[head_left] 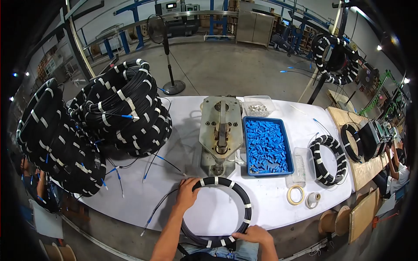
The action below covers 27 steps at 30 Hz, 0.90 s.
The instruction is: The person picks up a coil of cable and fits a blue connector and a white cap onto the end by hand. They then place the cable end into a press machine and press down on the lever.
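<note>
A coil of black cable bound with white tape lies at the table's front edge, below a metal press. My left hand is closed round the coil's upper left side, where a loose cable end runs off to the left. At the lower right of the same coil, my right hand grips it with the thumb on top. Right of the press is a blue tray full of small blue connectors. A clear box of small metal parts sits behind it.
Tall stacks of taped coils fill the table's left. Another coil, a tape roll and a white spool lie on the right. Beyond the table stands a fan. People sit at both far sides.
</note>
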Available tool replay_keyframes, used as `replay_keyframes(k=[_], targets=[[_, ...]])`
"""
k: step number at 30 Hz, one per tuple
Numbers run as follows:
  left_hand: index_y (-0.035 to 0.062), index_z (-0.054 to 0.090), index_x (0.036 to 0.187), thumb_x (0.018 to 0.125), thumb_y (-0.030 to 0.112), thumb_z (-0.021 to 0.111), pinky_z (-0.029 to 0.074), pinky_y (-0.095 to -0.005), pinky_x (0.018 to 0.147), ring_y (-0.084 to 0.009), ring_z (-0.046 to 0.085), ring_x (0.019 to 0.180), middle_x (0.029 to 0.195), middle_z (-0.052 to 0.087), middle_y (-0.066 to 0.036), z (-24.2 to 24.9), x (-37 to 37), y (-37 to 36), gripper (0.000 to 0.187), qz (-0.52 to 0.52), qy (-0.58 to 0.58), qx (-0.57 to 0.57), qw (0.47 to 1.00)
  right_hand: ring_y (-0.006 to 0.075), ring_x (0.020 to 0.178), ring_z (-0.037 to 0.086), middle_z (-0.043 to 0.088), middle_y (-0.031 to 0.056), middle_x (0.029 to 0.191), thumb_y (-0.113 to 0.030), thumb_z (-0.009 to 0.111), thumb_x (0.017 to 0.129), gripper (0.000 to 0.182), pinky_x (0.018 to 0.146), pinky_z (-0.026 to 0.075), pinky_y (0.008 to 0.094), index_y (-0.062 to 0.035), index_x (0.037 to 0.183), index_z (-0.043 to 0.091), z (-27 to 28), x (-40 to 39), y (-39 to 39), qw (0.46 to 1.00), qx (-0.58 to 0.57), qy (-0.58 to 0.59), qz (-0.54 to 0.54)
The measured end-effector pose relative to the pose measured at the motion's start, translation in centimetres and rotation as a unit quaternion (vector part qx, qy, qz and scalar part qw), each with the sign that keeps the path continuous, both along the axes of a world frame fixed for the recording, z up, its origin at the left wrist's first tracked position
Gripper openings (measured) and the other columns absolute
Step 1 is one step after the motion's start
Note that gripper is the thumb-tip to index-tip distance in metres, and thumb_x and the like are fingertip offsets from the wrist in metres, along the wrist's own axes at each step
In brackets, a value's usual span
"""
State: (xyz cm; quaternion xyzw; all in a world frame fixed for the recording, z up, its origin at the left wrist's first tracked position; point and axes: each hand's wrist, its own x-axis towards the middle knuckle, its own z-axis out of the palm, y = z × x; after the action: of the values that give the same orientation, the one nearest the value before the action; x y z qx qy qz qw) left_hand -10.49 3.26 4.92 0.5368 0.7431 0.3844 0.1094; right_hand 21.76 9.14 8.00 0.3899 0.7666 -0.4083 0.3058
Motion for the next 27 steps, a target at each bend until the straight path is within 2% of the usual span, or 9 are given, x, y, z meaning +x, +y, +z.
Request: replay_keyframes(k=[2, 4, 6, 8, 14, 22, 24, 26, 27], targets=[[0.004, 0.063, 0.116, 0.079, 0.005, 0.069, 0.042, -0.0405, 0.094, -0.0347, 0.056, 0.106, 0.113, 0.064, -0.014, -0.6, 0.4, -0.5, 0.037, 0.006, -0.01, -0.014, 1.0, 0.0387, 0.076, 0.068, 0.068, 0.0215, 0.073, -0.082, 0.045, 0.078, 0.089, 0.068, 0.053, 0.0419, 0.0028, 0.076, 0.072, 0.3, 0.3, 1.2, 0.999, 0.043, -0.019, 0.004], [0.0045, 0.063, 0.119, 0.08, 0.003, 0.067, 0.044, -0.042, 0.094, -0.035, 0.054, 0.104, 0.116, 0.062, -0.012, -1.2, 0.7, -0.6, 0.039, -0.028, -0.015, -0.037, 0.999, 0.0396, 0.074, 0.067, 0.067, 0.0216, 0.071, -0.079, 0.054, 0.076, 0.081, 0.07, 0.053, 0.0446, 0.0, 0.07, 0.07, 0.7, 0.1, 2.7, 0.971, 0.2, 0.067, -0.117], [0.0044, 0.064, 0.116, 0.08, 0.005, 0.07, 0.043, -0.0405, 0.095, -0.0336, 0.055, 0.106, 0.116, 0.063, -0.013, -1.4, 1.5, -0.5, 0.037, -0.046, -0.023, -0.043, 0.998, 0.038, 0.078, 0.065, 0.067, 0.0197, 0.076, -0.062, 0.069, 0.077, 0.061, 0.073, 0.053, 0.0436, -0.0008, 0.078, 0.07, 2.3, -1.4, 4.6, 0.95, 0.226, 0.134, -0.168], [0.0058, 0.065, 0.118, 0.08, 0.006, 0.07, 0.043, -0.0402, 0.096, -0.0323, 0.056, 0.106, 0.118, 0.063, -0.012, -0.7, 2.5, 0.5, 0.038, -0.12, -0.033, -0.062, 0.99, 0.0352, 0.089, 0.062, 0.066, 0.0165, 0.087, -0.041, 0.081, 0.073, 0.047, 0.077, 0.051, 0.0423, -0.0009, 0.093, 0.068, 0.2, -3.0, 6.2, 0.878, 0.284, 0.362, -0.134], [0.0096, 0.066, 0.12, 0.079, 0.016, 0.074, 0.042, -0.0402, 0.1, -0.0286, 0.055, 0.112, 0.115, 0.067, -0.007, -1.2, 4.3, 2.1, 0.043, -0.205, 0.01, -0.05, 0.977, 0.0301, 0.097, 0.054, 0.063, 0.0089, 0.1, -0.022, 0.082, 0.072, 0.041, 0.086, 0.045, 0.0389, -0.0051, 0.106, 0.066, -3.9, -7.2, 7.0, 0.862, 0.239, 0.437, -0.089], [0.0091, 0.055, 0.131, 0.072, 0.029, 0.08, 0.029, -0.0524, 0.107, -0.0357, 0.033, 0.134, 0.141, 0.045, -0.015, 0.0, 4.8, -4.0, 0.067, 0.145, 0.027, -0.107, 0.983, 0.0307, 0.093, 0.054, 0.059, 0.0113, 0.097, -0.014, 0.075, 0.08, 0.031, 0.083, 0.045, 0.0385, -0.0021, 0.107, 0.064, -3.7, -6.1, 6.0, 0.836, 0.256, 0.459, -0.158], [0.0055, 0.057, 0.125, 0.077, 0.025, 0.076, 0.037, -0.05, 0.101, -0.0368, 0.047, 0.121, 0.126, 0.056, -0.018, 0.2, 4.7, -5.1, 0.055, 0.182, 0.048, -0.074, 0.979, 0.0307, 0.092, 0.055, 0.058, 0.0128, 0.098, -0.011, 0.075, 0.08, 0.031, 0.081, 0.046, 0.0375, -0.0005, 0.106, 0.063, -2.9, -5.9, 5.9, 0.83, 0.21, 0.478, -0.197], [0.0018, 0.059, 0.119, 0.082, 0.022, 0.072, 0.047, -0.0474, 0.088, -0.0398, 0.059, 0.099, 0.102, 0.064, -0.02, 0.3, 4.1, -5.7, 0.044, 0.09, -0.155, -0.153, 0.972, 0.0305, 0.091, 0.055, 0.057, 0.0128, 0.098, -0.009, 0.075, 0.079, 0.031, 0.08, 0.046, 0.0371, -0.0005, 0.106, 0.063, -2.0, -6.4, 5.5, 0.822, 0.232, 0.491, -0.169], [-0.0007, 0.059, 0.114, 0.084, 0.015, 0.068, 0.05, -0.0456, 0.076, -0.0428, 0.061, 0.082, 0.086, 0.064, -0.021, 0.8, 4.1, -5.7, 0.035, 0.086, -0.097, -0.104, 0.986, 0.0304, 0.091, 0.056, 0.057, 0.0128, 0.099, -0.008, 0.075, 0.079, 0.03, 0.08, 0.047, 0.0367, -0.0005, 0.105, 0.063, -1.6, -6.5, 5.4, 0.813, 0.254, 0.504, -0.139]])
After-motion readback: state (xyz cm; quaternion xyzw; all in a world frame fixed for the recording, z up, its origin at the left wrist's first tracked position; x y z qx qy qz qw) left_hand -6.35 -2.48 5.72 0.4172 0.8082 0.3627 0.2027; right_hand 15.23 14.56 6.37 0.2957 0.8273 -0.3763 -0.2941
